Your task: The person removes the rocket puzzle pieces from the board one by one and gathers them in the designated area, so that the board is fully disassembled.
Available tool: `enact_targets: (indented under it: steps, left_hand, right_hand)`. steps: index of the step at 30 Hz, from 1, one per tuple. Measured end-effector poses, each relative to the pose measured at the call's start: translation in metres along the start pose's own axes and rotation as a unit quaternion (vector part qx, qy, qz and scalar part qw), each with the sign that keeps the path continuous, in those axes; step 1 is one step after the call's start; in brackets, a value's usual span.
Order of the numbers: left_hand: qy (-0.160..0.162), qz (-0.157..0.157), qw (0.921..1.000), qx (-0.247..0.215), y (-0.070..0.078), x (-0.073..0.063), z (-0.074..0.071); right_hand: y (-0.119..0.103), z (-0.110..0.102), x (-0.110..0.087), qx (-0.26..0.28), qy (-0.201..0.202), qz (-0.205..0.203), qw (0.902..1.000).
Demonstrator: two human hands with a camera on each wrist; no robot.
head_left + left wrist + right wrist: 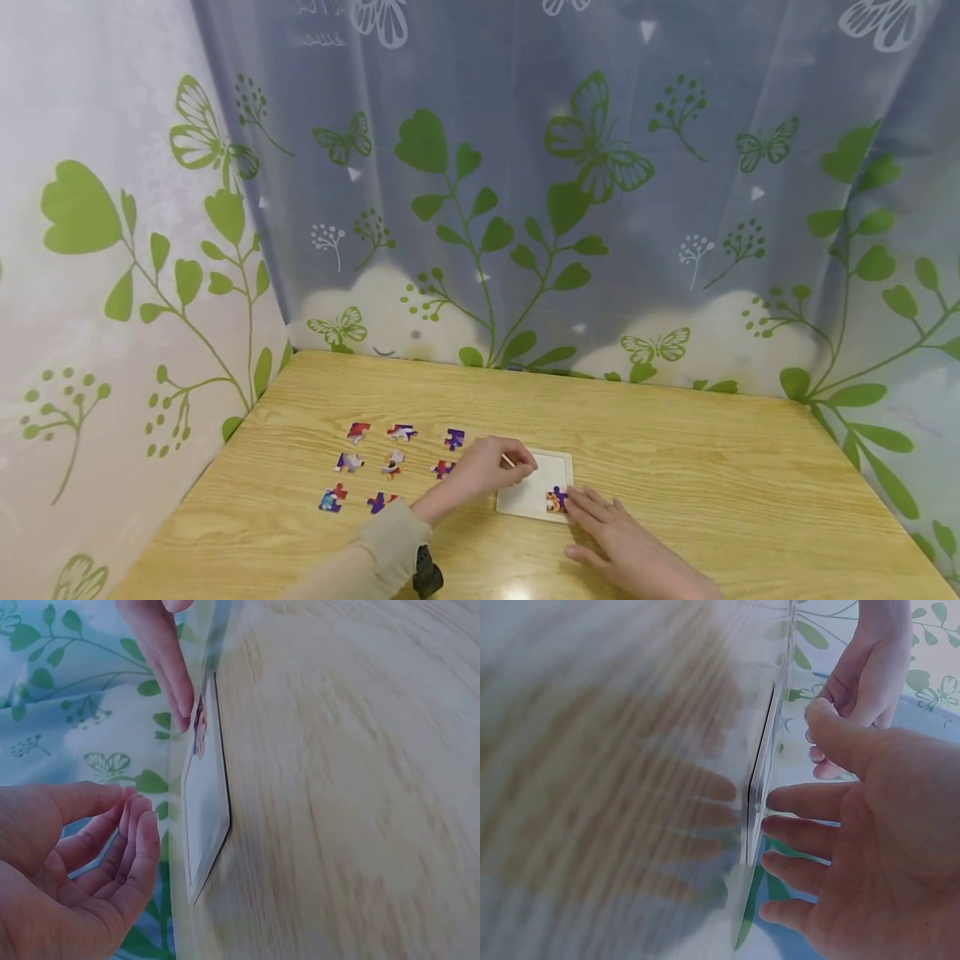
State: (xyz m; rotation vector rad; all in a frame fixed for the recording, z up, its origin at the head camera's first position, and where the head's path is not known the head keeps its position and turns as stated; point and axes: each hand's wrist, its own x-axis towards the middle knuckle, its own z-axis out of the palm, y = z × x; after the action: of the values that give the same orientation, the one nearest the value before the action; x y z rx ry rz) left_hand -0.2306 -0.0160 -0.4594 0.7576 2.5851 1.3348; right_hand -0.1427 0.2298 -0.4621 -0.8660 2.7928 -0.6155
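Observation:
A pale, shallow puzzle tray (522,500) lies on the table in front of the person. One orange and purple jigsaw piece (557,500) sits in its near right corner. Over the tray's left part hovers the left hand (487,465), fingers loosely bent and the thumb close to the fingertips. In the left wrist view no piece shows between the fingers of that left hand (90,862). The right hand (626,540) is at the tray's right edge, fingers extended, fingertips beside the piece. From the right wrist view, the right hand's fingers (802,836) reach the tray's side.
Several loose jigsaw pieces, among them a blue and red piece (332,498) and a white and purple piece (402,432), lie spread in rows left of the tray. The left forearm partly covers the nearest ones. A patterned curtain (510,208) stands behind the wooden table (712,467).

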Motion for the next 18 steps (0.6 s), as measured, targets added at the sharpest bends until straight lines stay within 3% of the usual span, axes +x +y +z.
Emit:
enact_targets:
  steps: [18]
  left_hand:
    - [-0.045, 0.008, 0.9980, 0.043, 0.012, 0.012, 0.033]
  right_hand:
    - [0.010, 0.000, -0.008, -0.017, -0.012, -0.007, 0.9998]
